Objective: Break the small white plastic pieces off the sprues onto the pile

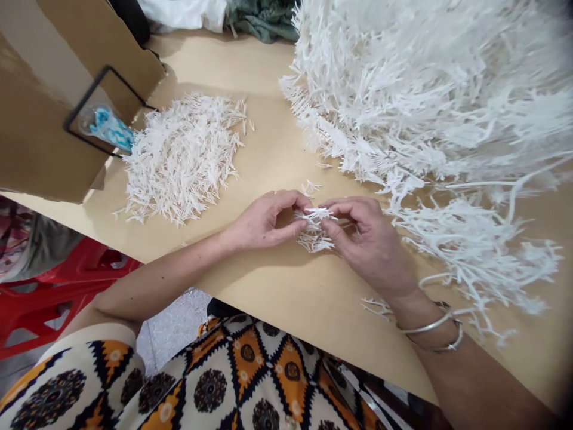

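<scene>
Near the middle of the table, a small white branched strand piece (319, 213) is pinched between my two hands. My left hand (273, 220) closes thumb and finger on its left end. The thumb and fingers of my right hand (367, 236) grip the right end. Just below lies a little heap of similar white pieces (316, 240), partly hidden by the fingers. Loose white bits (311, 188) lie just beyond the hands. What the strands are made of, I cannot tell.
A heap of short white pieces (183, 155) lies at left, beside a cardboard box (58, 107), a black wire frame (92, 98) and a clear cup with blue contents (110, 126). A very large white strand pile (430, 89) covers the right side. Red stools (67, 278) stand left below the table (264, 292).
</scene>
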Demonstrator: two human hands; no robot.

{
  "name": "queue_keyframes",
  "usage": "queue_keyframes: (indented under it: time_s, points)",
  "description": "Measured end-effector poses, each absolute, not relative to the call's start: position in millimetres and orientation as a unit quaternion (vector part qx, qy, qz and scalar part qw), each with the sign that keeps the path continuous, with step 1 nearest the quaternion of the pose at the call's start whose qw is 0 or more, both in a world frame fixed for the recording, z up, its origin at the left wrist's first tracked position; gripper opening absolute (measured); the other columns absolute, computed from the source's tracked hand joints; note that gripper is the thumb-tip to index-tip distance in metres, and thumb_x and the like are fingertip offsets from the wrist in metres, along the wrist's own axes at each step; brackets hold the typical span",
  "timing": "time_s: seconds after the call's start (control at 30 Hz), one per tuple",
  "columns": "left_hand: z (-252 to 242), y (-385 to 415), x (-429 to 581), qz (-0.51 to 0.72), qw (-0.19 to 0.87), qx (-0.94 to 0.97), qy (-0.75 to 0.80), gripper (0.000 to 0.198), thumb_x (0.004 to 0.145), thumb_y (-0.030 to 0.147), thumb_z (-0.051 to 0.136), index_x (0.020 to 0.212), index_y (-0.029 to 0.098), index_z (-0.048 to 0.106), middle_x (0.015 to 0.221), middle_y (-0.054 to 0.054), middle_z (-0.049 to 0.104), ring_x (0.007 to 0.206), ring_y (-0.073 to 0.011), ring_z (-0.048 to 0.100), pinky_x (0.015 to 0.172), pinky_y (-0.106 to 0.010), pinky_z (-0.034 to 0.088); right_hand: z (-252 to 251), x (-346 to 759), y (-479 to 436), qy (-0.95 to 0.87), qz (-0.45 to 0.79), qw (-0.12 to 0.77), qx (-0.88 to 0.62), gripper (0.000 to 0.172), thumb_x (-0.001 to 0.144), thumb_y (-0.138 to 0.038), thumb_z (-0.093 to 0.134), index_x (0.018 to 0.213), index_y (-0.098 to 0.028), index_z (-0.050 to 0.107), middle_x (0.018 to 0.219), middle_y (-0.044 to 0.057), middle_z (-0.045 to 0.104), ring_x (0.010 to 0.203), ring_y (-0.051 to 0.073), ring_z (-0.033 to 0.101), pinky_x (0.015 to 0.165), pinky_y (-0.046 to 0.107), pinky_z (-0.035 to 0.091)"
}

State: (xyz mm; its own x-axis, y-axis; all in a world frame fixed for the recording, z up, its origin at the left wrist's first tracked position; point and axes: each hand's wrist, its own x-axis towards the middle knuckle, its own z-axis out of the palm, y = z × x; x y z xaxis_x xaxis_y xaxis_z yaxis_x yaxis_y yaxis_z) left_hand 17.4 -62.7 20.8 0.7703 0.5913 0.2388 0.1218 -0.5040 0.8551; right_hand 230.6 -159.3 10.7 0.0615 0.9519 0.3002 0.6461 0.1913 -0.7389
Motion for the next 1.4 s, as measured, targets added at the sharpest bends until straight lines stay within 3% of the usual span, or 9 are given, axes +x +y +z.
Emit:
queue_keyframes:
  time_s: [0.1,0.2,0.43,0.6,0.73,0.93,1.1,1.27,1.4]
  points:
    - [22.8,-64.4,19.8,0.271,0.433,0.828,0.230,0.032,0.094,0.042,0.073,0.109,0.016,0.065,0.099,-0.006,0.073,0.084,-0.0112,0.064,0.074,-0.023,0.051,13.7,229.7,-162.1,-0.630,0.232,0.396,-0.627,0.007,0.092,-0.026,0.070,0.097,-0.022,0.068,0.095,0.005,0.070,0.090,0.021,0.066,0.080,0.036,0.054]
    - [22.3,-65.3,22.5,0.284,0.434,0.820,0.242,0.026,0.098,0.041,0.069,0.099,0.015,0.066,0.089,-0.003,0.070,0.076,-0.0076,0.060,0.067,-0.020,0.047,16.2,226.1,-165.1,-0.619,0.243,0.399,-0.631,0.007,0.091,-0.028,0.071,0.092,-0.022,0.066,0.087,0.002,0.069,0.082,0.018,0.064,0.074,0.033,0.052]
    - [17.2,-63.6,22.6,0.279,0.383,0.846,0.243,0.024,0.105,0.039,0.059,0.097,0.016,0.065,0.078,0.000,0.065,0.068,-0.0075,0.057,0.063,-0.021,0.043,16.6,223.2,-167.6,-0.614,0.275,0.387,-0.631,0.014,0.093,-0.031,0.071,0.103,-0.021,0.071,0.076,-0.001,0.062,0.068,0.013,0.059,0.064,0.028,0.048]
    - [11.1,-68.7,25.0,0.239,0.199,0.915,0.258,0.022,0.108,0.031,0.049,0.097,0.017,0.062,0.089,-0.005,0.068,0.081,-0.0144,0.062,0.077,-0.029,0.048,20.1,225.5,-167.6,-0.642,0.241,0.337,-0.645,0.008,0.094,-0.028,0.069,0.096,-0.021,0.069,0.066,-0.004,0.056,0.063,0.013,0.053,0.064,0.030,0.042]
    - [9.0,-65.7,22.3,0.186,0.103,0.922,0.324,0.021,0.108,0.024,0.043,0.095,0.018,0.058,0.094,-0.007,0.066,0.081,-0.0181,0.061,0.076,-0.033,0.048,26.8,225.5,-173.0,-0.667,0.272,0.297,-0.627,0.009,0.097,-0.030,0.066,0.097,-0.021,0.068,0.063,-0.005,0.054,0.058,0.011,0.049,0.062,0.029,0.040]
    - [3.4,-48.5,10.3,0.324,0.157,0.835,0.416,0.004,0.104,0.025,0.052,0.102,0.023,0.053,0.099,-0.004,0.063,0.085,-0.0162,0.061,0.080,-0.033,0.053,27.2,224.3,-176.3,-0.634,0.286,0.333,-0.636,0.010,0.096,-0.030,0.067,0.095,-0.020,0.069,0.057,-0.008,0.049,0.050,0.008,0.043,0.054,0.026,0.036]
    - [9.3,-55.3,10.9,0.373,0.134,0.849,0.350,0.030,0.104,0.034,0.053,0.132,0.025,0.053,0.137,-0.013,0.053,0.128,-0.0239,0.057,0.107,-0.044,0.050,22.8,224.2,-172.5,-0.604,0.269,0.367,-0.655,0.009,0.095,-0.029,0.068,0.094,-0.020,0.069,0.057,-0.009,0.046,0.048,0.007,0.039,0.051,0.024,0.035]
    - [13.9,-65.8,17.9,0.263,0.162,0.926,0.216,0.036,0.105,0.052,0.053,0.128,0.026,0.060,0.143,-0.011,0.060,0.131,-0.0245,0.057,0.111,-0.046,0.040,21.9,223.7,-172.1,-0.605,0.273,0.378,-0.646,0.011,0.097,-0.031,0.067,0.096,-0.020,0.070,0.058,-0.008,0.043,0.051,0.008,0.038,0.053,0.026,0.035]
    - [10.8,-64.5,20.7,0.222,0.165,0.930,0.241,0.029,0.109,0.046,0.048,0.111,0.024,0.066,0.132,-0.006,0.070,0.121,-0.0205,0.061,0.103,-0.041,0.035,21.0,224.2,-172.3,-0.609,0.272,0.372,-0.646,0.013,0.097,-0.034,0.067,0.096,-0.021,0.070,0.060,-0.007,0.046,0.054,0.010,0.041,0.057,0.028,0.037]
